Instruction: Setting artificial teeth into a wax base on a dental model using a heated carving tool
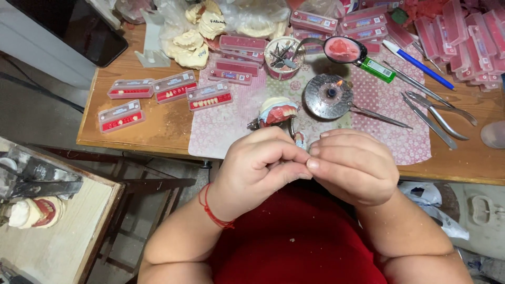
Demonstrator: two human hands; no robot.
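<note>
Your 2 hands meet just in front of the near edge of the wooden counter (158, 126), above your red lap. Your left hand (258, 168) is curled, thumb and forefinger pressed together at the tips; a thin red string circles its wrist. Your right hand (355, 165) is curled too, its fingertips (313, 163) touching the left thumb. The grip of both hands closes on something too small to see, so you cannot tell what it pinches.

Just beyond your knuckles, on a pale pink patterned mat (226, 126), stands 1 dental model (278, 111) with pink gums and white teeth, held in a metal frame. Near it, to the right, sits 1 round metal burner (330, 95) with a small flame. 4 clear flat trays of false teeth (171, 87) lie well to the left on bare wood. 1 pink cup of metal tools (284, 57) stands farther back. 1 green lighter (377, 70) and 1 blue pen (418, 64) lie at the right.
</note>
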